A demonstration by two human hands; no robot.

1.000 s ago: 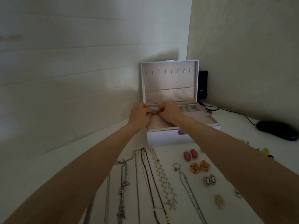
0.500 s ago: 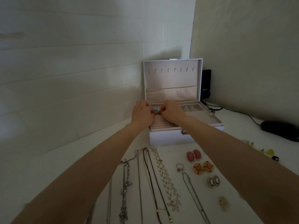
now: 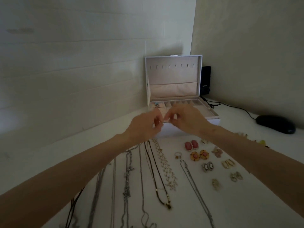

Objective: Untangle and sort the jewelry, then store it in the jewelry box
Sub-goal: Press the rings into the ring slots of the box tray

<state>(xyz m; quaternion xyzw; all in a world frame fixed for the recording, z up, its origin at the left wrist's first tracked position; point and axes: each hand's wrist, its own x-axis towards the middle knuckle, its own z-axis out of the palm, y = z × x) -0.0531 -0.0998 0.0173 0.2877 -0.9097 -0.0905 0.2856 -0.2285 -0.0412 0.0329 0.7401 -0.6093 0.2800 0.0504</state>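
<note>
Left hand point(image 3: 144, 125) and right hand point(image 3: 187, 120) hover side by side, fingertips nearly meeting. The fingers are loosely curled and blurred, so I cannot tell whether they pinch anything. Nearer than the hands, necklaces point(image 3: 127, 171) lie stretched on the white table point(image 3: 246, 203), their long axes running up toward the wrists. Paired earrings point(image 3: 191, 145) sit just inside the right forearm. Just beyond the fingertips stands the jewelry box point(image 3: 172, 76), long side crosswise, lid upright, its open side facing the hands. A blue-stoned ring point(image 3: 156, 104) sits past the left hand.

Strewn necklaces point(image 3: 127, 175), earrings point(image 3: 191, 145) before jewelry box point(image 3: 172, 74)
</note>
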